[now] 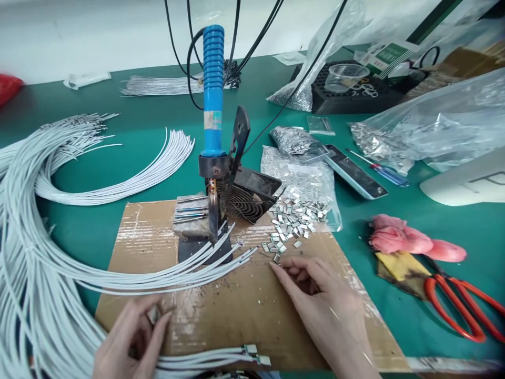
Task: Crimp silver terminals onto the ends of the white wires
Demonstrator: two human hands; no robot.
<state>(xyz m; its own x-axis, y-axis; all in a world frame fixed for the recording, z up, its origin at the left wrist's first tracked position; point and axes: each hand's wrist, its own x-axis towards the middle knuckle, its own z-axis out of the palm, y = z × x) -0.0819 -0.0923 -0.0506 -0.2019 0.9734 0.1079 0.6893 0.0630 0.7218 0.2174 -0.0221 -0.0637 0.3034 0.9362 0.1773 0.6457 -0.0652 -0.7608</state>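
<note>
My right hand (321,305) reaches over the cardboard, thumb and forefinger closing on a small metal connector (276,258) at the edge of a loose pile of connectors (294,216). Over the cardboard's front left, my left hand (132,339) is half curled, with thumb and forefinger apart and no cable visibly gripped. White cables (158,281) run just above it, their stripped ends lying at the soldering stand. Below the hands, several cables with connectors on their ends (252,355) lie at the front edge. A blue-handled soldering iron (213,95) stands upright, tip down, in its stand (236,152).
The cardboard sheet (232,326) covers the middle of the green table (158,116). Coiled white cables (23,252) fill the left side. To the right lie red-handled scissors (457,305), pink finger cots (414,239), a phone (357,171), a screwdriver (381,169) and plastic bags (437,126).
</note>
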